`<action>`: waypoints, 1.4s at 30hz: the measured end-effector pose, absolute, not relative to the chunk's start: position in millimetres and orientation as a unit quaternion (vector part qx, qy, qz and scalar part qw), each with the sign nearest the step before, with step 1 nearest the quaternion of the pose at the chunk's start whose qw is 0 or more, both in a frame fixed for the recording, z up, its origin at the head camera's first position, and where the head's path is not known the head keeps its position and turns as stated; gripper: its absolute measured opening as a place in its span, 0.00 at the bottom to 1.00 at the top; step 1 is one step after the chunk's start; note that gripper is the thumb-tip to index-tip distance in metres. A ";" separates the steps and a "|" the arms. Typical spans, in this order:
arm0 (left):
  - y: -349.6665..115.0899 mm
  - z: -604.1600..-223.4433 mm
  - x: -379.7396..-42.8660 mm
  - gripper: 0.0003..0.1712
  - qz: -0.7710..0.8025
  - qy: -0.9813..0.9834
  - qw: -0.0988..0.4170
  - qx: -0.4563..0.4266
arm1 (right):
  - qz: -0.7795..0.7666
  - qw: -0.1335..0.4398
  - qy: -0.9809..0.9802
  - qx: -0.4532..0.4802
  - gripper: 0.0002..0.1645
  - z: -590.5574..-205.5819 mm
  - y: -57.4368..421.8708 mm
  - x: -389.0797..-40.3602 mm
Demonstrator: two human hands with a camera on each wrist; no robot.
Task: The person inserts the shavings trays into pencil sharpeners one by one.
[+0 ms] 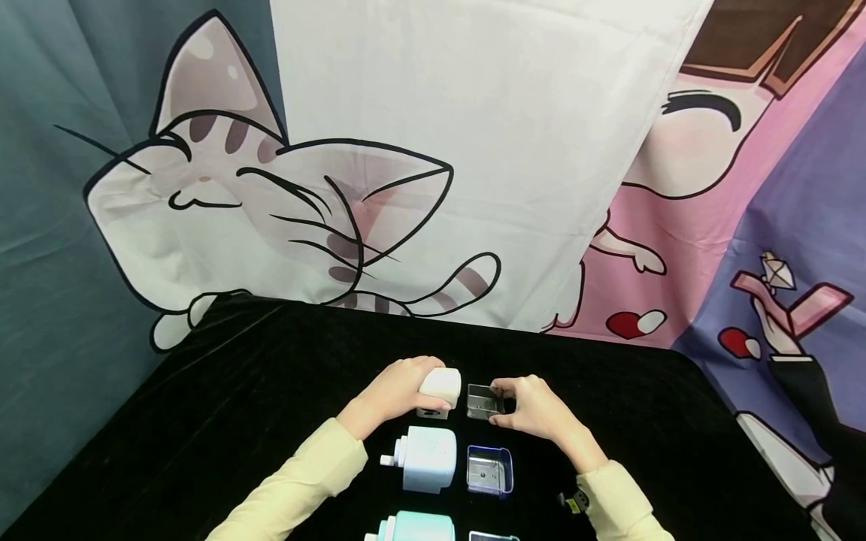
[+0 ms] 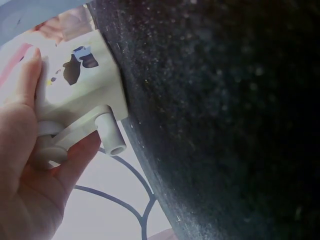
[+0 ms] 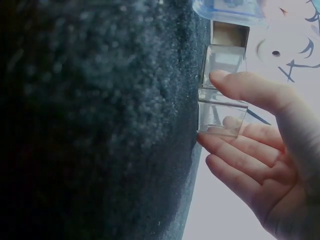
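Note:
My left hand (image 1: pixel 404 385) grips a white crank pencil sharpener (image 1: pixel 443 382), which lies on its side at the back of the row. In the left wrist view, the sharpener (image 2: pixel 82 87) shows a dark printed picture and a crank with a pale knob (image 2: pixel 111 135). Just to its right, my right hand (image 1: pixel 534 406) holds a clear shavings drawer (image 1: pixel 482 403) between thumb and fingers. The drawer (image 3: pixel 222 117) looks see-through in the right wrist view, with fingertips at its near end. A small gap separates drawer and sharpener.
Nearer on the black cloth (image 1: pixel 284 376) lie a pale blue sharpener (image 1: pixel 431 457) and a blue-rimmed drawer (image 1: pixel 490 473). A teal sharpener (image 1: pixel 419 527) and another drawer (image 1: pixel 494 536) are cut off by the bottom edge. A printed cartoon curtain (image 1: pixel 528 150) hangs behind.

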State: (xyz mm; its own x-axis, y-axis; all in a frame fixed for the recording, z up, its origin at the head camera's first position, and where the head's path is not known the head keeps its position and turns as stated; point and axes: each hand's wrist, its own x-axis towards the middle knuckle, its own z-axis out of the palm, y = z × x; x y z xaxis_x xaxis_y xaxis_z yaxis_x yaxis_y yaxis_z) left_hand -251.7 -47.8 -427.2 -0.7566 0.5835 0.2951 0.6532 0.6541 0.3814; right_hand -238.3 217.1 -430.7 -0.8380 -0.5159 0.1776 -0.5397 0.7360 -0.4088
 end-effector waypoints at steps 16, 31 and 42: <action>-48.0 -425.8 -251.4 0.32 -0.237 -0.908 0.074 -0.338 | 0.222 0.023 -0.931 0.287 0.17 -431.5 217.2 -240.6; -49.1 -424.9 -251.7 0.32 -0.237 -0.908 0.078 -0.337 | 0.244 0.016 -0.921 0.302 0.18 -427.6 213.9 -242.7; -47.9 -426.0 -250.9 0.32 -0.237 -0.908 0.071 -0.338 | 0.242 0.007 -0.920 0.308 0.18 -427.4 206.3 -241.0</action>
State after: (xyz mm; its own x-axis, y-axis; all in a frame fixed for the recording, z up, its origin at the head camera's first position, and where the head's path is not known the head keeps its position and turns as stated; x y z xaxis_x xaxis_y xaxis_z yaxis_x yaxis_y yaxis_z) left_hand -250.9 -47.9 -426.0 -0.7619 0.5797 0.2890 0.6470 0.6594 0.3829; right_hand -241.0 206.3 -427.4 -0.8098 -0.5637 0.1626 -0.5708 0.6930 -0.4404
